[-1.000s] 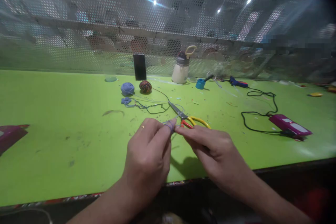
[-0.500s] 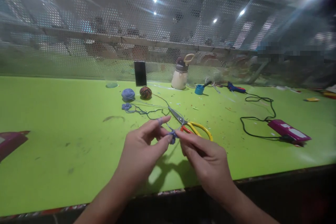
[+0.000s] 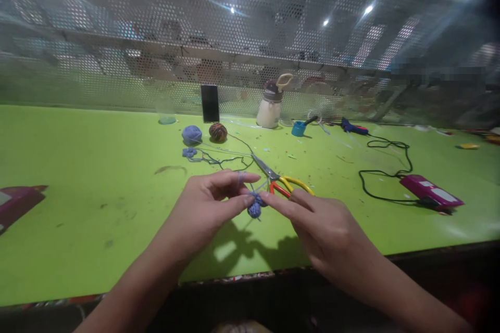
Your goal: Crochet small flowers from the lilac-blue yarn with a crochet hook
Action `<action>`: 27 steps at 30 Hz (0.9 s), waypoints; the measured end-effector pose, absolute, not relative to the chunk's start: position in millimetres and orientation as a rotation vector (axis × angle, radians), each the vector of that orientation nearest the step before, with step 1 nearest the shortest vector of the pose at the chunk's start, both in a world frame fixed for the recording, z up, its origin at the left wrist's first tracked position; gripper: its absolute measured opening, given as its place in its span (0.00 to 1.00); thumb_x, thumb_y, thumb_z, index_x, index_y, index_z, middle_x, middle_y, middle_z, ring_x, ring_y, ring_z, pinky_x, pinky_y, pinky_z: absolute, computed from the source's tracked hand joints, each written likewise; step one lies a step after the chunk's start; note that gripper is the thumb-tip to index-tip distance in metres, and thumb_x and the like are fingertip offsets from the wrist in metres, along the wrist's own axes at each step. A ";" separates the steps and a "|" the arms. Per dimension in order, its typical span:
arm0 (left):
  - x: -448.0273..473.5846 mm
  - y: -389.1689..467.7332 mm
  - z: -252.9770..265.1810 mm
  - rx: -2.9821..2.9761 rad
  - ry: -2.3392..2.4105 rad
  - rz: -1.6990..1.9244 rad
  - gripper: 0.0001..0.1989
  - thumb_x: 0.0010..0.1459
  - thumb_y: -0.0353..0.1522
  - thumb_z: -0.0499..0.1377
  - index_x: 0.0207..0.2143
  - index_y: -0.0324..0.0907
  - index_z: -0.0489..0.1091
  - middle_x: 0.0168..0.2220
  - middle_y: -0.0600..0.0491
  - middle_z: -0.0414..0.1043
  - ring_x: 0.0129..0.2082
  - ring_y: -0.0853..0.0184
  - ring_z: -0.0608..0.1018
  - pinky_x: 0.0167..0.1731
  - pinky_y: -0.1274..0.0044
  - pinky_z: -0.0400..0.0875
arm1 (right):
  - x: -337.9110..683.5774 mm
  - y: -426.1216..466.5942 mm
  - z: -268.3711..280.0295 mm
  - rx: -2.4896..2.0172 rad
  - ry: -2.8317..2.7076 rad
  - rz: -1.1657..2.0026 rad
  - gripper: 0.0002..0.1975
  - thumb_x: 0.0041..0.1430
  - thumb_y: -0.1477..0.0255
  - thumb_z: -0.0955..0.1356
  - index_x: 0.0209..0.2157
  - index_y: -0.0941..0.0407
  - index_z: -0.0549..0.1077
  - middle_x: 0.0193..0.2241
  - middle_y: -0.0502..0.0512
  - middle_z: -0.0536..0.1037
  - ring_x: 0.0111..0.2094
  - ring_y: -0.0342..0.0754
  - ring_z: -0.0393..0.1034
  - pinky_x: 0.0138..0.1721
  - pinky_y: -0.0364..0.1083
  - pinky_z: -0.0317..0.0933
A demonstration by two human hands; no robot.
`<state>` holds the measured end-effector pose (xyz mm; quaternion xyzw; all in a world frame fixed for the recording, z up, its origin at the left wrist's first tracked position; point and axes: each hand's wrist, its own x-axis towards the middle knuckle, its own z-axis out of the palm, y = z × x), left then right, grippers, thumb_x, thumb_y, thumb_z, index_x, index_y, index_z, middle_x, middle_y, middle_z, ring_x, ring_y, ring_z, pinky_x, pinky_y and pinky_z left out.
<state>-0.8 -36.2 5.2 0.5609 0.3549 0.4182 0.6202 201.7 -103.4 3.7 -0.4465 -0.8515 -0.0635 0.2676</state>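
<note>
A small blue-purple crocheted piece [image 3: 254, 209] is pinched at its upper edge by my left hand [image 3: 209, 200], thumb below and fingers behind. Light blue yarn loops round my left index finger, which stretches out above the piece. My right hand [image 3: 326, 223] reaches in from the right, its index fingertip touching the piece. Its other fingers are curled under, and whatever they grip is hidden. Just beyond the hands lie scissors [image 3: 269, 170] with red and yellow handles, partly covered by my right hand. Yarn strands run back to a blue yarn ball [image 3: 191, 135].
A multicoloured yarn ball [image 3: 217, 132] and a second crocheted piece [image 3: 189, 152] lie farther back. Behind stand a phone [image 3: 210, 103], a bottle [image 3: 269, 109] and a blue pot [image 3: 299, 128]. A glue gun [image 3: 353, 127] and a corded purple box [image 3: 432, 191] are at right.
My right hand has turned, its index finger now straighter against the crocheted piece. More of the piece shows below my left thumb. The view has shifted slightly.
</note>
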 end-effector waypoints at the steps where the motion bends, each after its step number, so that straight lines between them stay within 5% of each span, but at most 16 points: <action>1: -1.4 -35.5 4.9 1.282 0.796 0.958 0.12 0.47 0.29 0.70 0.37 0.44 0.82 0.29 0.55 0.77 0.32 0.68 0.76 0.37 0.75 0.70 | 202.8 -104.3 5.8 -1.202 -2.285 -0.060 0.25 0.60 0.84 0.58 0.55 0.60 0.73 0.27 0.57 0.73 0.25 0.48 0.66 0.25 0.45 0.59; 8: 3.4 -36.1 -4.6 1.147 0.605 0.887 0.04 0.47 0.26 0.69 0.23 0.40 0.76 0.25 0.57 0.73 0.29 0.71 0.74 0.36 0.78 0.68 | 201.0 -108.3 6.1 -1.135 -1.954 0.596 0.20 0.64 0.80 0.63 0.51 0.49 0.77 0.35 0.52 0.83 0.32 0.46 0.75 0.35 0.45 0.68; 13: 5.9 -38.0 -8.2 1.151 0.639 0.899 0.10 0.47 0.26 0.70 0.34 0.40 0.75 0.28 0.57 0.73 0.30 0.71 0.73 0.35 0.78 0.67 | 198.5 -107.3 -0.3 -1.186 -1.692 0.749 0.16 0.62 0.76 0.67 0.48 0.48 0.80 0.39 0.53 0.84 0.37 0.47 0.77 0.36 0.45 0.69; 18: 3.6 -40.6 -4.7 1.287 0.617 0.858 0.28 0.54 0.27 0.66 0.58 0.45 0.68 0.30 0.59 0.69 0.32 0.71 0.71 0.38 0.76 0.67 | 198.1 -104.5 -3.5 -1.206 -1.517 0.932 0.15 0.59 0.76 0.69 0.45 0.50 0.82 0.24 0.49 0.78 0.22 0.40 0.62 0.23 0.40 0.57; 23: 3.9 -41.1 -6.3 1.368 0.602 0.887 0.25 0.57 0.26 0.63 0.57 0.49 0.70 0.30 0.59 0.68 0.32 0.72 0.71 0.37 0.77 0.66 | 196.3 -103.6 -6.2 -1.158 -1.405 1.060 0.14 0.59 0.74 0.69 0.45 0.50 0.82 0.20 0.47 0.68 0.21 0.38 0.54 0.20 0.39 0.47; 27: 6.4 -38.3 -11.7 1.210 0.591 0.855 0.17 0.53 0.25 0.65 0.46 0.44 0.77 0.29 0.58 0.70 0.31 0.73 0.73 0.37 0.78 0.66 | 194.9 -104.9 -11.2 -1.138 -1.353 1.092 0.13 0.59 0.74 0.69 0.45 0.49 0.82 0.19 0.46 0.65 0.20 0.38 0.52 0.19 0.39 0.44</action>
